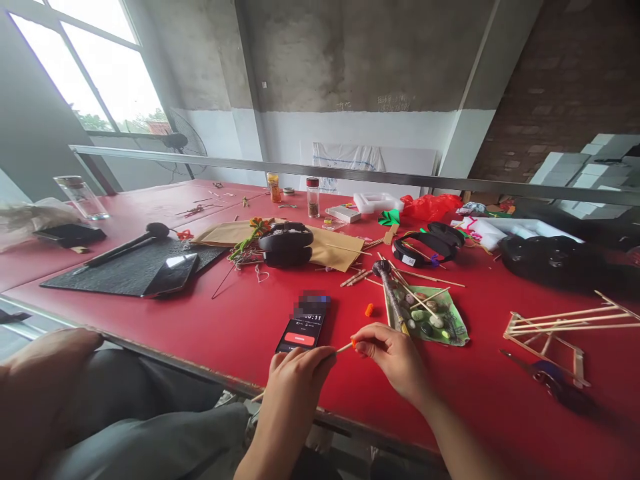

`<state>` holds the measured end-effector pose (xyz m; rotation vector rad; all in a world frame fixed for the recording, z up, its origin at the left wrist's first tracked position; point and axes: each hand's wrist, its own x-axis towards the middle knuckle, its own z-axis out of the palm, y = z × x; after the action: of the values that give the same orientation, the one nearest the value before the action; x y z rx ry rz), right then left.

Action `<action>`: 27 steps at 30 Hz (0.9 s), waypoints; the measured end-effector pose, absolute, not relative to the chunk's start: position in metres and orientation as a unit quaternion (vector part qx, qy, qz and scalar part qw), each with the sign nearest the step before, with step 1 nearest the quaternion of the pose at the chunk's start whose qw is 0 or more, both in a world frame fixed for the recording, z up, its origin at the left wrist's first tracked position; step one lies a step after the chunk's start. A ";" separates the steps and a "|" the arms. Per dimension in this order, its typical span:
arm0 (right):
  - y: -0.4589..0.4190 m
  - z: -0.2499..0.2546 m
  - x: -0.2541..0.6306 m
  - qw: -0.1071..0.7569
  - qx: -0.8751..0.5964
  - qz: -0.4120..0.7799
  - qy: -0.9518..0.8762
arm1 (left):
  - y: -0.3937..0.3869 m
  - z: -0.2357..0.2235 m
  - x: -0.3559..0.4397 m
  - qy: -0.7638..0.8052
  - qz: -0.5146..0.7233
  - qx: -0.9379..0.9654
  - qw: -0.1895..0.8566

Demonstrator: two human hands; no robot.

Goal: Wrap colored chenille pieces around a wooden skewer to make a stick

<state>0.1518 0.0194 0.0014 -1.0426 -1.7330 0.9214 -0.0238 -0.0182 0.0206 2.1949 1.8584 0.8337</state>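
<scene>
Near the table's front edge, my left hand (300, 383) grips a thin wooden stick (344, 347), whose tail end shows below the hand. My right hand (393, 357) pinches a small orange piece (354, 343) at the stick's tip; its material is too small to tell. Another orange lump (369, 310) lies on the red table just beyond. A phone (304, 323) with a lit screen lies behind my left hand. Right of it, a green sheet (457, 320) carries pebbles (436, 321), loose sticks and a brush-like tool (397, 303).
At the right stand a stick frame (550, 327) and scissors (545, 380). Black headgear (285, 243), a strapped device (427, 247) and a glass jar (313, 198) sit farther back. A dark slab (115, 270) bears a second phone (173, 273). Another person's leg (150, 387) is at lower left.
</scene>
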 end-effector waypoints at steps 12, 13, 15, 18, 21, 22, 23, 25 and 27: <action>0.014 0.012 0.160 0.412 -0.370 0.289 -0.781 | -0.018 0.020 -0.028 0.590 0.236 0.686 0.355; 0.013 0.013 0.161 0.406 -0.374 0.288 -0.782 | -0.017 0.019 -0.028 0.591 0.241 0.689 0.343; 0.012 0.014 0.161 0.393 -0.388 0.279 -0.785 | -0.015 0.019 -0.027 0.595 0.245 0.701 0.309; 0.010 0.014 0.162 0.373 -0.411 0.252 -0.793 | -0.013 0.023 -0.023 0.610 0.246 0.707 0.259; 0.009 0.014 0.163 0.365 -0.412 0.246 -0.798 | -0.015 0.028 -0.019 0.620 0.251 0.709 0.224; 0.009 0.013 0.163 0.363 -0.404 0.253 -0.801 | -0.016 0.029 -0.019 0.620 0.253 0.711 0.215; 0.010 0.013 0.163 0.364 -0.394 0.260 -0.803 | -0.016 0.029 -0.019 0.619 0.255 0.712 0.211; 0.010 0.012 0.162 0.370 -0.371 0.271 -0.807 | -0.018 0.030 -0.019 0.616 0.256 0.712 0.219; 0.009 0.013 0.161 0.379 -0.345 0.282 -0.811 | -0.019 0.029 -0.020 0.606 0.246 0.707 0.270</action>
<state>0.1614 0.0087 0.0128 -0.8803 -2.0723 0.7217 -0.0205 -0.0191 0.0288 1.9045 1.6327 0.6637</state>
